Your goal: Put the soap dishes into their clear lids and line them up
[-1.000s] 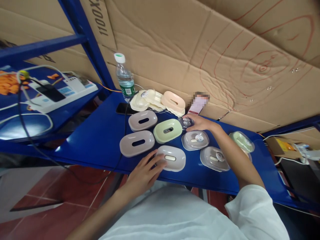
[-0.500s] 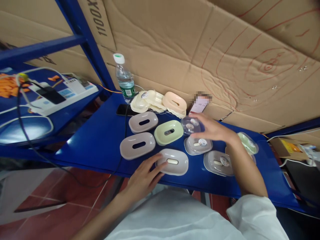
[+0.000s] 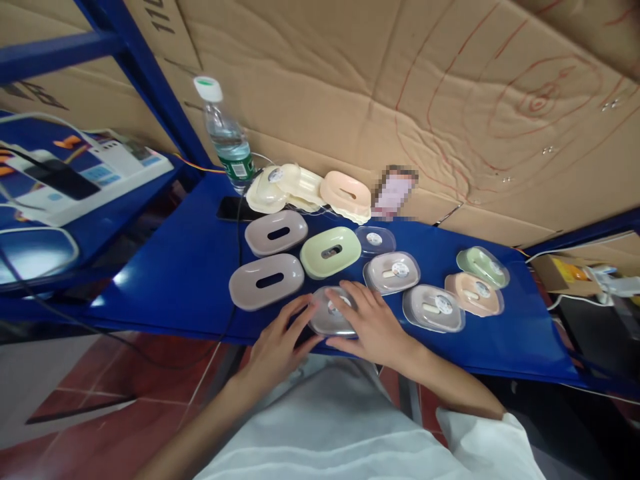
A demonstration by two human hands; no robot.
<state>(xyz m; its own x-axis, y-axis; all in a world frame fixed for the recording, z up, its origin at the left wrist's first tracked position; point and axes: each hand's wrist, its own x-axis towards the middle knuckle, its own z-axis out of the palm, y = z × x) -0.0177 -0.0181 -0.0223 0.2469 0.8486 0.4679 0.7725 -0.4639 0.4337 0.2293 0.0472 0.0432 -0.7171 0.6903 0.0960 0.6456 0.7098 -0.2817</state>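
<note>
A grey soap dish with a clear plastic lid [image 3: 327, 322] over it lies at the table's front edge; a round sticker shows on the lid. My left hand [image 3: 281, 339] curls its fingers against the left end of the dish and lid. Across the right end, my right hand [image 3: 374, 327] grips the lid, fingers over the far side and thumb near the front. Whether the lid sits fully down is hidden by my fingers. Beyond are a green dish [image 3: 313, 259] with a slot, two slotted grey dishes [image 3: 243, 288], and another clear lid [image 3: 383, 241].
Lidded grey dishes [image 3: 417, 319], a lidded peach dish [image 3: 457, 293] and a lidded green dish [image 3: 473, 263] stand right. Behind are cream pieces [image 3: 265, 193], a peach dish [image 3: 340, 190], a water bottle [image 3: 227, 143] and a phone [image 3: 395, 193]. A black cable [image 3: 239, 267] crosses the table's left.
My right hand has come from the clear lids at the back to the front grey dish, bringing one lid onto it. My left hand stays at the dish's left end. The view has shifted slightly.
</note>
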